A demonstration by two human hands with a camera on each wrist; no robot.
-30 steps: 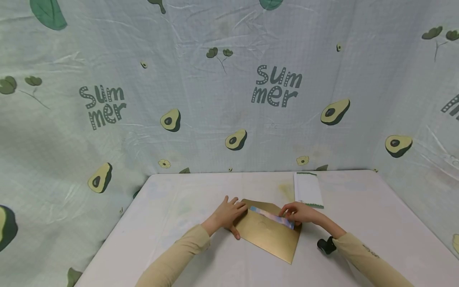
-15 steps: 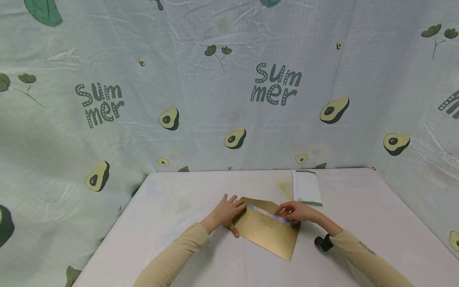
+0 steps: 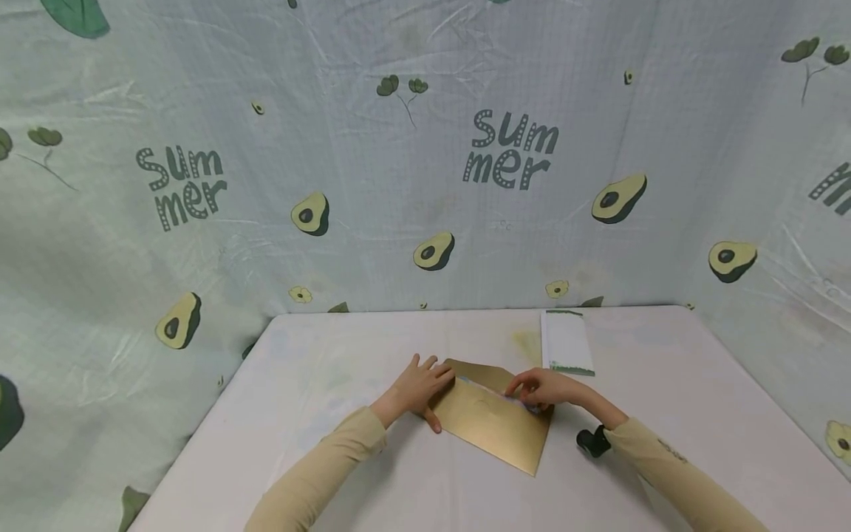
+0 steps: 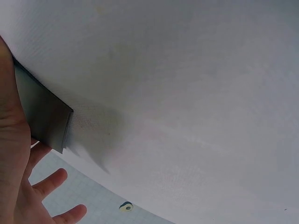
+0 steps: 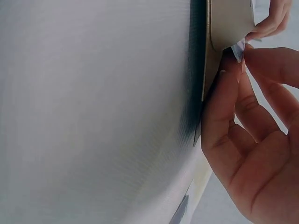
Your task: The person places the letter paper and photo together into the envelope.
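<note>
A gold envelope lies slanted on the table, its flap side up and away from the person. A blue-and-pink printed card shows only as a thin strip along the envelope's mouth; the rest of it is inside. The left hand holds the envelope's left end, with fingers near the upper corner and thumb at the lower edge; its other fingers are spread. Thumb and fingertips of the right hand pinch the card at the mouth's right part, as the right wrist view also shows of the card.
Behind the right hand lies a white sheet with green printed borders. A black device sits at the right wrist. The pale table ends at a fabric backdrop printed with avocados.
The card has slid deeper into the envelope, so its wide visible band has become a thin strip. The right hand has moved slightly down with it. The left hand stays on the envelope.
</note>
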